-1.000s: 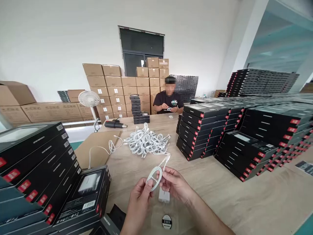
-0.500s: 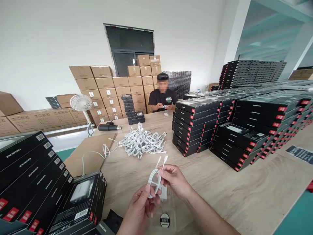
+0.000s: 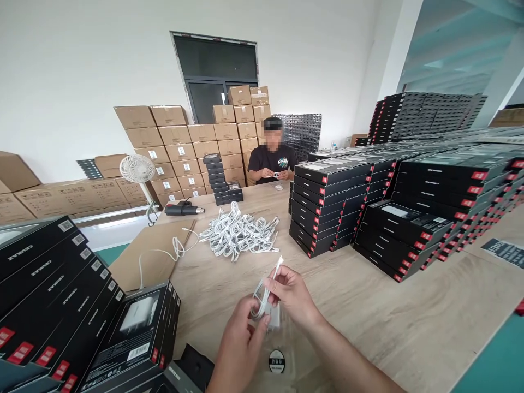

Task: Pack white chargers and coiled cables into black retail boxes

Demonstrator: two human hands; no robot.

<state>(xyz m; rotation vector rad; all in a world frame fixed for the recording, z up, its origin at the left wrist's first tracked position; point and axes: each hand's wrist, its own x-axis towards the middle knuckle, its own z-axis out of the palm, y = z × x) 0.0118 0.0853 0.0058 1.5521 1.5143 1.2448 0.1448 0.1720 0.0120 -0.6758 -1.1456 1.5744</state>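
A coiled white charging cable [image 3: 261,304] is held between both of my hands, its connector end pointing up and away. My left hand [image 3: 241,333] pinches the lower end of the coil. With thumb and fingers, my right hand [image 3: 289,292] grips the upper part just below the connectors. Beneath them a white charger block [image 3: 273,317] sits in a clear plastic tray [image 3: 286,357], partly hidden by my hands. A round black-and-white label [image 3: 277,361] shows at the tray's near end. Beside my left wrist lies an opened black box [image 3: 194,365].
A pile of white cables [image 3: 239,232] lies ahead. Black boxes are stacked at left [image 3: 45,295] and right [image 3: 323,213]. A heat gun [image 3: 184,209] and a fan [image 3: 138,170] stand further back. Across the table sits a co-worker [image 3: 272,158] holding something small.
The coil has turned from facing me to nearly edge-on. My left hand has rolled over, its back now showing more, and its grip has shifted along the coil.
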